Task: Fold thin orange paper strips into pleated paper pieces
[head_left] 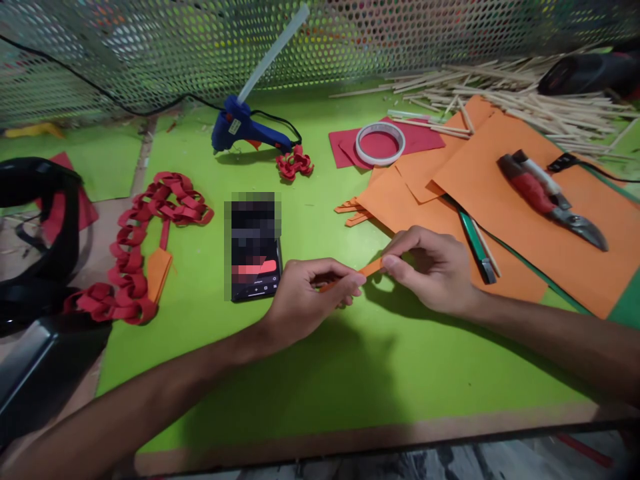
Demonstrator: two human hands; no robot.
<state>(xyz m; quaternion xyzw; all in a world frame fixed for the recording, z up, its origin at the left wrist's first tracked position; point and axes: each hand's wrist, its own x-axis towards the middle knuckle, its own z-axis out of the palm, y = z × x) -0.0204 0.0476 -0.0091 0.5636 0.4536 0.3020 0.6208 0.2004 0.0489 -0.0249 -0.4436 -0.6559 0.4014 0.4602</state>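
A narrow orange paper strip (pixel 371 268) is stretched between my two hands above the green tabletop. My left hand (pixel 315 287) pinches one end between thumb and fingers, and part of the strip is hidden inside it. The other end is pinched by my right hand (pixel 425 267). Left of my left hand lies a phone (pixel 254 260), its screen partly blurred out. Orange paper sheets (pixel 400 193) spread out beyond my right hand, with several folded orange strips (pixel 353 211) poking from their left edge.
A red paper chain (pixel 131 260) lies at left near an orange paper piece (pixel 159 272). Behind are a blue glue gun (pixel 250 130), a red paper loop cluster (pixel 295 163) and a tape roll (pixel 381 143). Pruning shears (pixel 555 200), a green cutter (pixel 475 243) and wooden sticks (pixel 525 93) occupy the right.
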